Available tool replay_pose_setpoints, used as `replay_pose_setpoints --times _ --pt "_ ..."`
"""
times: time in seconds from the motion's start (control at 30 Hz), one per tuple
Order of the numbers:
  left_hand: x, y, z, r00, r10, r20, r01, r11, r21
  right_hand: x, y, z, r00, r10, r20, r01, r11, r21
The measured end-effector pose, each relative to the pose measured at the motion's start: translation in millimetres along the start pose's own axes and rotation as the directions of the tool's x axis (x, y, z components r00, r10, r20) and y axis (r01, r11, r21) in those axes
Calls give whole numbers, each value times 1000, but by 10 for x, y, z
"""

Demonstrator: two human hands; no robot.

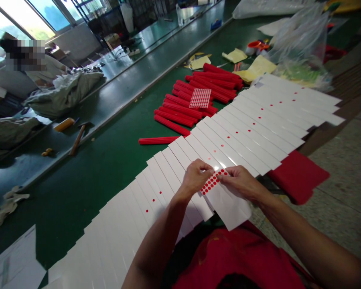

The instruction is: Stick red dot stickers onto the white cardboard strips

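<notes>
A small white sheet of round red stickers (209, 185) is between my two hands, tilted over the row of cards. My right hand (239, 182) grips its right side, the thumb lying over the dots. At its upper left edge, my left hand (196, 176) has thumb and fingers pinched together; whether a single loose sticker is in that pinch cannot be made out. Beneath them, overlapping white cards (180, 156) run diagonally across the table, several carrying one red dot each. One white card (233, 210) juts toward my body under the sticker sheet.
Red ribbed rods (177, 114) are piled beyond the cards, with another dotted sheet (200, 98) on top. A clear plastic bag (301, 48) and yellow paper (255, 69) lie at the far right. A hammer (78, 138) rests on the ledge at left. Another person (42, 66) is at the far left.
</notes>
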State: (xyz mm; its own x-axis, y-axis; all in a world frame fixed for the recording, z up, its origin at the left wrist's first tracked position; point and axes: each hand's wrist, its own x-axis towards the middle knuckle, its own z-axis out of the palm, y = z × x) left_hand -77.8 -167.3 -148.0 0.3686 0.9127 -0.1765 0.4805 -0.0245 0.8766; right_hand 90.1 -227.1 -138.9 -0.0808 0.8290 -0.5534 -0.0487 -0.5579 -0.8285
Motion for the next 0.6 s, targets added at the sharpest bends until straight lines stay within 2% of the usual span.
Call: replay_pose_setpoints --times 0.07,0.2,0.37,0.6 --pt "46 -67 -20 997 -44 -63 47 998 45 15 26 2 1000 8 -12 -8 1000 -20" --pt "179 -218 -46 969 -71 -236 138 950 280 32 74 -20 999 50 6 -50 999 2" --pt "288 -331 9 957 -77 -278 193 889 415 27 61 -27 999 54 -7 -53 998 17" --pt "278 -369 140 941 26 -336 177 810 559 23 7 -15 997 81 -14 -81 996 22"
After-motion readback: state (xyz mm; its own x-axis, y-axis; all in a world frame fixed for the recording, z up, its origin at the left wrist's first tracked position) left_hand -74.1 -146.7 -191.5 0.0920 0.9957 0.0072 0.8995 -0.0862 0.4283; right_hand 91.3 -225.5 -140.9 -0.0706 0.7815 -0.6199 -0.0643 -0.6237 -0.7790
